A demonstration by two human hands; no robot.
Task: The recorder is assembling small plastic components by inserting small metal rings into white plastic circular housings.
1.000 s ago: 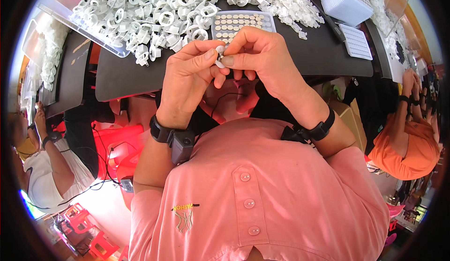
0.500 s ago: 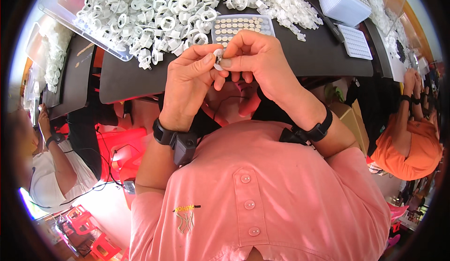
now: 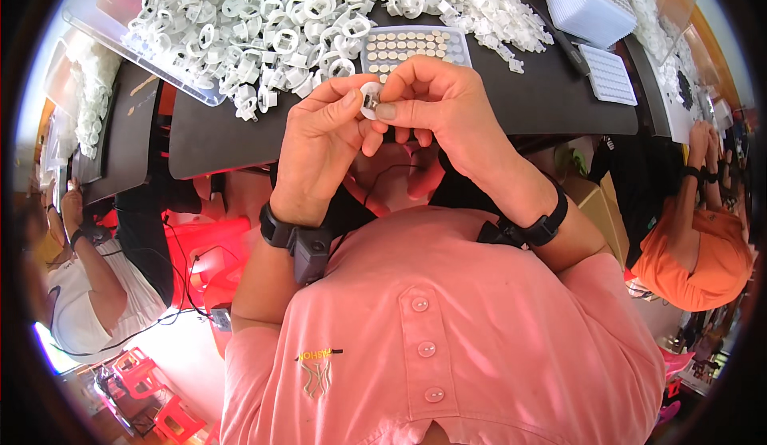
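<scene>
A small white plastic ring part (image 3: 368,101) with a darker centre is held up in front of the table's near edge. My left hand (image 3: 319,137) is closed, its thumb and forefinger pinching the ring's left side. From the other side, my right hand (image 3: 451,108) is closed too, its thumb and bent forefinger on the ring's right edge. Whether a smaller piece sits between those right fingertips is hidden. Just beyond the hands lies a pale tray (image 3: 456,45) holding rows of round cream-coloured discs.
A large heap of white ring parts (image 3: 264,29) spills from a clear bin (image 3: 180,81) at the far left. Smaller white pieces (image 3: 507,21) lie to the right of the tray. Stacked white trays (image 3: 587,5) and a single tray (image 3: 609,76) stand far right. People work at both sides.
The ring part has turned slightly, so its open face shows more. Both hands keep nearly the same place and grip. At the left, a co-worker's arm has shifted a little.
</scene>
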